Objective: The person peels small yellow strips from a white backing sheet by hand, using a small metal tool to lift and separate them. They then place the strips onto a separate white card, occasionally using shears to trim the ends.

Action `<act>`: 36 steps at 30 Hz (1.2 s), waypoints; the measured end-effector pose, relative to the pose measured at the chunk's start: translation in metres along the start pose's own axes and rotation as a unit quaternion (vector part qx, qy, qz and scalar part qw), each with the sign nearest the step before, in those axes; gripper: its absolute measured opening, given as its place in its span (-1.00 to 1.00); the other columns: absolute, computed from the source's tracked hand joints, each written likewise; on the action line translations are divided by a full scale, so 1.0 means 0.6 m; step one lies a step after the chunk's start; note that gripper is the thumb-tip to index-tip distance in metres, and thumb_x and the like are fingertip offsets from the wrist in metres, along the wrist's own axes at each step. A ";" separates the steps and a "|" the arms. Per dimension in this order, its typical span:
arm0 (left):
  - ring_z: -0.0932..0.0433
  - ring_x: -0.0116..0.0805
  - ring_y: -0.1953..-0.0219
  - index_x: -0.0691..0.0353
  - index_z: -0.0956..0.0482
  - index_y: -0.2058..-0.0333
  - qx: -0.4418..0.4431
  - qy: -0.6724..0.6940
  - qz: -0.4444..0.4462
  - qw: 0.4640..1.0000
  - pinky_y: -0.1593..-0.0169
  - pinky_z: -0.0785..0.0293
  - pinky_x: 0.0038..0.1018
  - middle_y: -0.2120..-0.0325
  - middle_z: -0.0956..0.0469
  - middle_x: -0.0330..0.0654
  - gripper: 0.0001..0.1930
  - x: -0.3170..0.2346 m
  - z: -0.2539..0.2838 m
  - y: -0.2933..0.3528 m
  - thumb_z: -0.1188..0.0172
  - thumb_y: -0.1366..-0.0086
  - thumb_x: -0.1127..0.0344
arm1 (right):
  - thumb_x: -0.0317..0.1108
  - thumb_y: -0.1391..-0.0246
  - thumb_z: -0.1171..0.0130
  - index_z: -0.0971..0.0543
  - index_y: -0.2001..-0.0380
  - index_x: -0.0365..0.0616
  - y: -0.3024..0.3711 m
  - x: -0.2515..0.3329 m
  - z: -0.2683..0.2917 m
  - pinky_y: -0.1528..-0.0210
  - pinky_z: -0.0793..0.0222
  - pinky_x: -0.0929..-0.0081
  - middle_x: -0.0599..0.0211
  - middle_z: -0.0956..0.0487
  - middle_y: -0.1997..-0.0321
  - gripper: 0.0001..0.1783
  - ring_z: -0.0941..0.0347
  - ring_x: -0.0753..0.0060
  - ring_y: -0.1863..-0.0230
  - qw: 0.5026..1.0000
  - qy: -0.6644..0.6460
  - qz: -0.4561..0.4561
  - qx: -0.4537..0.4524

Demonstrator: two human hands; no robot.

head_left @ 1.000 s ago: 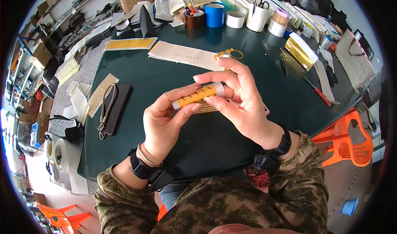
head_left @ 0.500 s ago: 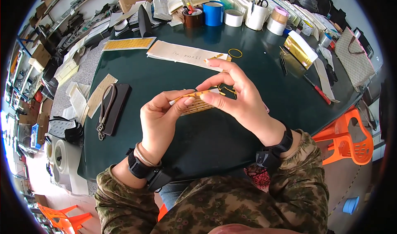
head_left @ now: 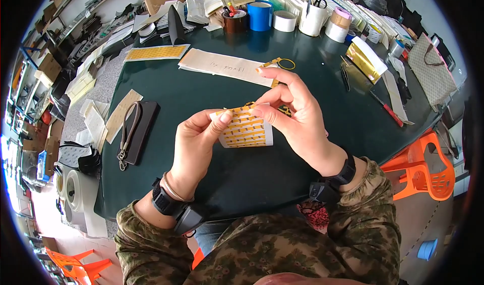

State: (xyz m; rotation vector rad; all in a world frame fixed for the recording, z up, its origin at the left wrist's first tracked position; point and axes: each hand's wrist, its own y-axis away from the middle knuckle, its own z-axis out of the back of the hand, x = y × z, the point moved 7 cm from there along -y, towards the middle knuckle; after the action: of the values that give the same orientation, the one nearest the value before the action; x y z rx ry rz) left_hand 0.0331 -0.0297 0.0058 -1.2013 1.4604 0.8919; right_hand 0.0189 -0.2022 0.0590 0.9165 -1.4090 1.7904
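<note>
Between my hands, above the dark green table, hangs a small white sheet with rows of yellow strips (head_left: 245,134). My left hand (head_left: 197,136) pinches its upper left corner between thumb and fingers. At the upper right corner, my right hand (head_left: 297,118) pinches the sheet's top edge with thumb and index finger, while its other fingers are raised and apart. Behind the sheet, bits of yellow strip (head_left: 285,110) lie partly hidden by my right hand. Just beyond my fingers rests a long pale paper strip with handwriting (head_left: 222,66), and a yellow ring (head_left: 287,64) lies by its right end.
A dark phone with a wrist strap (head_left: 143,134) lies at the left of the table (head_left: 242,184). Farther back is another yellow-striped sheet (head_left: 156,52). Tape rolls, a blue cup (head_left: 260,17) and scissors (head_left: 318,2) line the far edge. A red-handled tool (head_left: 387,109) lies right.
The sheet has tilted so its striped face now shows more fully. Both hands keep their pinch on its top edge, and my right hand has shifted slightly.
</note>
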 end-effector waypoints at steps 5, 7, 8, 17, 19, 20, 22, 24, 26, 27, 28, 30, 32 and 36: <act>-0.47 -0.62 0.35 0.35 -0.62 0.25 -0.012 -0.005 -0.039 0.999 0.18 -0.39 -0.64 0.42 -0.61 -0.29 -0.78 -0.006 -0.002 0.002 -0.25 -0.23 0.31 | -0.52 -0.10 -0.18 -0.27 -0.14 -0.14 0.001 -0.006 -0.005 0.23 -0.30 0.72 0.41 -0.56 0.38 -0.45 -0.44 0.71 0.33 0.998 -0.036 -0.049 0.007; -0.48 -0.62 0.34 0.34 -0.62 0.23 -0.005 -0.011 -0.054 0.998 0.16 -0.40 -0.65 0.39 -0.62 -0.27 -0.79 -0.010 -0.004 0.003 -0.25 -0.23 0.32 | -0.53 -0.10 -0.18 -0.26 -0.14 -0.14 0.002 -0.008 -0.007 0.23 -0.30 0.72 0.41 -0.55 0.38 -0.45 -0.44 0.71 0.33 0.998 -0.044 -0.047 0.007; -0.49 -0.62 0.33 0.34 -0.62 0.23 -0.002 -0.014 -0.061 0.998 0.15 -0.40 -0.65 0.38 -0.62 -0.26 -0.79 -0.012 -0.006 0.003 -0.25 -0.23 0.32 | -0.53 -0.10 -0.18 -0.25 -0.14 -0.14 0.002 -0.009 -0.007 0.22 -0.30 0.72 0.42 -0.55 0.38 -0.45 -0.43 0.70 0.33 0.998 -0.053 -0.045 0.007; -0.50 -0.63 0.31 0.34 -0.61 0.19 0.010 -0.014 -0.049 0.999 0.13 -0.40 -0.66 0.33 -0.63 -0.25 -0.79 -0.019 -0.017 0.003 -0.23 -0.24 0.36 | -0.56 -0.11 -0.14 -0.24 -0.04 -0.14 0.002 -0.006 -0.007 0.15 -0.31 0.68 0.42 -0.50 0.34 -0.54 -0.43 0.67 0.25 0.998 -0.054 -0.011 0.007; -0.50 -0.63 0.29 0.33 -0.61 0.18 0.013 -0.010 -0.038 0.999 0.14 -0.40 -0.67 0.34 -0.63 -0.27 -0.78 -0.015 -0.017 0.002 -0.22 -0.25 0.34 | -0.56 -0.11 -0.14 -0.24 -0.03 -0.14 0.001 -0.010 -0.008 0.13 -0.31 0.67 0.42 -0.50 0.32 -0.55 -0.42 0.66 0.24 0.998 -0.064 -0.019 0.010; -0.50 -0.63 0.29 0.33 -0.61 0.18 0.016 -0.008 -0.032 0.999 0.14 -0.41 -0.67 0.34 -0.62 -0.28 -0.78 -0.014 -0.018 0.001 -0.22 -0.26 0.33 | -0.56 -0.11 -0.14 -0.24 -0.02 -0.14 0.001 -0.012 -0.008 0.12 -0.31 0.67 0.42 -0.49 0.31 -0.56 -0.42 0.66 0.22 0.997 -0.073 -0.026 0.012; -0.50 -0.63 0.29 0.32 -0.60 0.17 0.025 -0.004 -0.015 1.000 0.14 -0.41 -0.67 0.35 -0.61 -0.29 -0.77 -0.008 -0.016 -0.001 -0.20 -0.27 0.31 | -0.56 -0.10 -0.14 -0.24 -0.01 -0.14 0.000 -0.015 -0.007 0.10 -0.30 0.67 0.42 -0.49 0.30 -0.56 -0.42 0.65 0.21 0.996 -0.081 -0.033 0.014; -0.50 -0.63 0.28 0.32 -0.60 0.16 0.040 -0.001 0.017 0.999 0.15 -0.42 -0.66 0.35 -0.60 -0.31 -0.76 -0.001 -0.015 -0.002 -0.18 -0.30 0.28 | -0.55 -0.10 -0.15 -0.23 -0.01 -0.13 -0.002 -0.022 -0.003 0.08 -0.30 0.65 0.41 -0.49 0.27 -0.56 -0.41 0.65 0.18 0.992 -0.119 -0.047 -0.002; -0.49 -0.63 0.29 0.31 -0.58 0.14 0.044 0.016 0.023 0.999 0.16 -0.42 -0.66 0.35 -0.59 -0.33 -0.75 0.001 -0.018 -0.001 -0.16 -0.31 0.27 | -0.54 -0.10 -0.15 -0.23 -0.01 -0.12 -0.003 -0.026 -0.001 0.07 -0.30 0.65 0.40 -0.48 0.26 -0.55 -0.41 0.64 0.17 0.989 -0.138 -0.054 -0.008; -0.49 -0.63 0.30 0.31 -0.55 0.11 0.049 0.034 0.028 0.998 0.17 -0.43 -0.65 0.36 -0.58 -0.34 -0.74 0.002 -0.021 0.000 -0.14 -0.32 0.26 | -0.53 -0.10 -0.16 -0.24 -0.01 -0.12 -0.002 -0.028 0.001 0.07 -0.30 0.63 0.40 -0.48 0.25 -0.56 -0.40 0.63 0.16 0.988 -0.145 -0.058 -0.014; -0.49 -0.63 0.30 0.31 -0.53 0.09 0.056 0.052 0.034 0.997 0.18 -0.43 -0.64 0.36 -0.58 -0.35 -0.72 0.003 -0.026 0.000 -0.12 -0.34 0.25 | -0.52 -0.10 -0.16 -0.25 0.00 -0.12 -0.002 -0.029 0.004 0.07 -0.30 0.61 0.40 -0.48 0.24 -0.56 -0.40 0.62 0.15 0.986 -0.151 -0.061 -0.020; -0.49 -0.63 0.31 0.31 -0.50 0.08 0.056 0.064 0.030 0.996 0.18 -0.44 -0.64 0.36 -0.57 -0.35 -0.73 -0.003 -0.036 0.001 -0.10 -0.35 0.26 | -0.52 -0.09 -0.16 -0.27 0.00 -0.12 -0.002 -0.029 0.008 0.07 -0.30 0.59 0.40 -0.48 0.23 -0.57 -0.39 0.61 0.14 0.985 -0.156 -0.066 -0.027; -0.48 -0.62 0.32 0.31 -0.45 0.07 0.056 0.086 0.023 0.994 0.17 -0.45 -0.63 0.36 -0.57 -0.33 -0.74 -0.008 -0.044 0.003 -0.06 -0.37 0.28 | -0.52 -0.07 -0.16 -0.35 0.01 -0.13 -0.004 0.006 0.017 0.09 -0.29 0.54 0.40 -0.47 0.24 -0.60 -0.40 0.54 0.17 0.993 0.086 0.064 -0.057; -0.48 -0.63 0.32 0.31 -0.39 0.10 0.052 0.025 -0.040 0.998 0.16 -0.44 -0.63 0.38 -0.56 -0.31 -0.80 -0.002 -0.023 -0.002 -0.02 -0.39 0.34 | -0.53 -0.03 -0.15 -0.48 0.06 -0.13 0.005 0.072 -0.017 0.12 -0.28 0.49 0.39 -0.46 0.27 -0.65 -0.39 0.42 0.23 0.926 0.319 0.201 -0.015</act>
State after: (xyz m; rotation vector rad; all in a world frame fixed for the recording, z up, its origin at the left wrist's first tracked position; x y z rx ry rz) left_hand 0.0307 -0.0427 0.0102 -1.2036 1.4697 0.7278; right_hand -0.0073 -0.1894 0.0922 -0.0179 -1.2274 2.0898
